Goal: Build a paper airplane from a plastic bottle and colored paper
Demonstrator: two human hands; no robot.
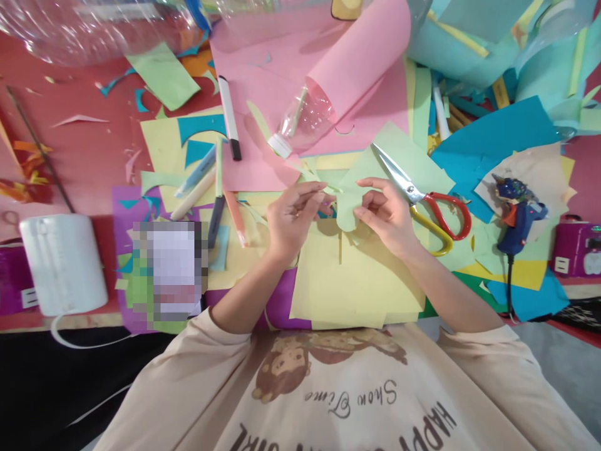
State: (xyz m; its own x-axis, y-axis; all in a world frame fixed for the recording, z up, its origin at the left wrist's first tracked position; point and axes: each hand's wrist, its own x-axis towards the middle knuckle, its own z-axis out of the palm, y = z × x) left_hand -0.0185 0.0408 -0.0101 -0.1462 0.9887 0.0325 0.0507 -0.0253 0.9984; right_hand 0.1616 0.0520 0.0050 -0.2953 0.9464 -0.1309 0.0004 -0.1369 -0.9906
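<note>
A pale green paper cutout (346, 199) sits between my two hands above a yellow sheet (352, 282). My left hand (293, 216) pinches the cutout's left part with curled fingers. My right hand (382, 213) grips its right edge between thumb and fingers. Red-and-yellow-handled scissors (425, 197) lie just right of my right hand, blades pointing up-left.
A clear plastic bottle (303, 122) lies inside a rolled pink sheet (361, 56). A blue glue gun (516, 216) rests at right. A white marker (230, 116), pencils (197, 188), a white roll (63, 263) and many coloured paper scraps cover the red surface (79, 150).
</note>
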